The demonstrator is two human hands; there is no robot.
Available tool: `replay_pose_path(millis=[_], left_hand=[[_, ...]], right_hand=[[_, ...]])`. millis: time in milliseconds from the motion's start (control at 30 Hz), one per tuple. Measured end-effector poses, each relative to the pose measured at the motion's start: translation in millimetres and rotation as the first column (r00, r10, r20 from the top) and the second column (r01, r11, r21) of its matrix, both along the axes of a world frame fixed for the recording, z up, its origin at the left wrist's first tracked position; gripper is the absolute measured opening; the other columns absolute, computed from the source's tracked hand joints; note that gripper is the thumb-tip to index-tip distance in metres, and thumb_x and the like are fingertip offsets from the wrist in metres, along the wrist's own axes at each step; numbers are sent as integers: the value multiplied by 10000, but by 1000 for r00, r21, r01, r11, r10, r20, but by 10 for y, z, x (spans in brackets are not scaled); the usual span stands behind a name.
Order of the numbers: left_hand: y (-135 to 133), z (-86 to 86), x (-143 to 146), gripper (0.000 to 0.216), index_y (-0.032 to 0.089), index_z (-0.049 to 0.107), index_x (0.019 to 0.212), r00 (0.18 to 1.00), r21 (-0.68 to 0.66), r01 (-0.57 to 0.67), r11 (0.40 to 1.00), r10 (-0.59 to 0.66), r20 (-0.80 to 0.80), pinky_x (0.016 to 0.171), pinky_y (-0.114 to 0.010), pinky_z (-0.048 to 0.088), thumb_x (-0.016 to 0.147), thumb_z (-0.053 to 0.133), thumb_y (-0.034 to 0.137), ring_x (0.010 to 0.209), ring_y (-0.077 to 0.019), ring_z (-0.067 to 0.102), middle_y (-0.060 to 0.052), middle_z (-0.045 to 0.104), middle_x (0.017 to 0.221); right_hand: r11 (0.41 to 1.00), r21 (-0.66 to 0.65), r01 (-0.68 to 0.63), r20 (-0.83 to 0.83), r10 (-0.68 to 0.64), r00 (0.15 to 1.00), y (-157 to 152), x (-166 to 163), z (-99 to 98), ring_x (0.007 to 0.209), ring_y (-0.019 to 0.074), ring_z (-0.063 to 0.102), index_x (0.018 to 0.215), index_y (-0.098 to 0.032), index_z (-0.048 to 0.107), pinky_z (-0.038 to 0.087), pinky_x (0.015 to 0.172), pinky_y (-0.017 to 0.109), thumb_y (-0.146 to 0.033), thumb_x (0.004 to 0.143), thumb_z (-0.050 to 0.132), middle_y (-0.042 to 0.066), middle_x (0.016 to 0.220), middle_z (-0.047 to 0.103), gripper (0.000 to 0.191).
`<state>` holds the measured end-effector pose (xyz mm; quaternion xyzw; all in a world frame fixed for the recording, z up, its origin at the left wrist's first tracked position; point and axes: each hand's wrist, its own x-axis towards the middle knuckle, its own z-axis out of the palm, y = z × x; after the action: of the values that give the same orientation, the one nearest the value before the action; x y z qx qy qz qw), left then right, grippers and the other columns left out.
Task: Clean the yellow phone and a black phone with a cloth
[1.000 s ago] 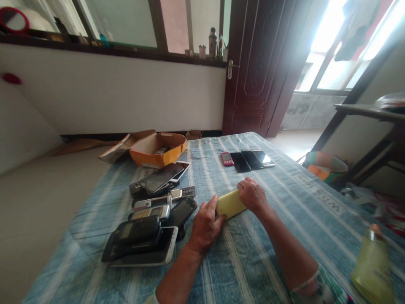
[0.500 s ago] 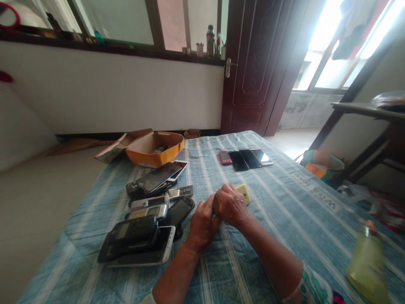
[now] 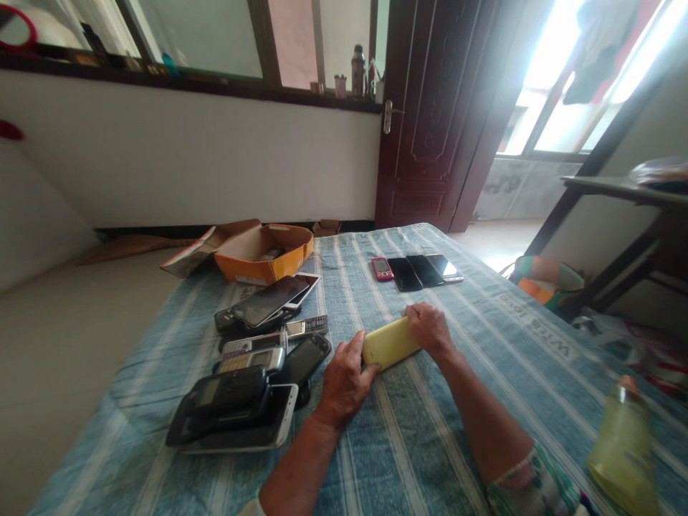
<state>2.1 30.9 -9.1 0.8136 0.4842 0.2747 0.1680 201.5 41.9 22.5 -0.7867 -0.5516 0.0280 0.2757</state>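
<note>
Between my two hands is a yellow-backed mobile phone (image 3: pixel 391 345), its back turned up toward me. My left hand (image 3: pixel 347 376) grips its left end with thumb and fingers. At the far right end, my right hand (image 3: pixel 428 328) is closed around the edge, covering that corner. Left of my hands lies a loose pile of several old phones, among them a black phone (image 3: pixel 304 358), a keypad phone (image 3: pixel 306 326) and a large white-edged phone (image 3: pixel 282 419). Farther off, a small red phone (image 3: pixel 382 269) and dark phones (image 3: pixel 405 274) lie in a row.
An open orange box (image 3: pixel 263 269) with something inside stands at the table's far left. A bottle of yellowish liquid (image 3: pixel 623 444) is at the right. The striped blue cloth (image 3: pixel 473 322) covers the table. Beyond is a dark red door (image 3: pixel 430 143).
My right hand has slid right along the yellow phone to its far end, uncovering most of the back. My left hand has stayed at the left end.
</note>
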Motion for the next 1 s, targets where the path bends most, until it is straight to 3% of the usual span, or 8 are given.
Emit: replay_pose_path(millis=[200,300,567,800,1000], left_hand=[[3,-20,1,568,176,486,1301,1000,13,-3,1000,3,1,877,-348,502,772,676,258,959,-228,620,-86,620,1034],[-3,-11,3,564,191,487,1296,1000,20,-2,1000,2,2,872,-345,504,771,680,262,947,-222,622,-76,619,1023],[-14,-12,3,563,176,482,1304,1000,22,-7,1000,7,0,862,-351,503,776,666,243,955,-228,616,-88,618,1032],[-4,-42,-1,564,190,481,1303,1000,36,-5,999,5,10,851,-350,502,770,657,243,945,-226,614,-80,617,1026],[-3,-56,0,548,177,474,1304,1000,51,8,999,-9,26,850,-359,502,787,631,263,933,-230,608,-80,611,1020]], right_hand=[[999,38,0,-231,9,973,-10,100,-23,631,143,561,674,-209,721,351,567,225,-335,875,418,7,633,658,385],[1000,10,6,-258,-3,966,-22,114,-9,608,136,554,678,-201,721,336,538,223,-354,876,409,-2,601,636,400],[997,-62,53,170,-42,985,-48,-148,3,824,170,592,840,-193,706,330,629,261,-274,949,420,69,917,674,317],[999,-46,7,276,6,961,-64,-215,-9,885,178,553,813,-195,684,327,659,260,-242,957,411,66,923,635,312],[990,-15,-143,336,139,931,-104,-311,-15,889,189,520,764,-193,659,313,648,267,-199,937,420,68,891,632,295]])
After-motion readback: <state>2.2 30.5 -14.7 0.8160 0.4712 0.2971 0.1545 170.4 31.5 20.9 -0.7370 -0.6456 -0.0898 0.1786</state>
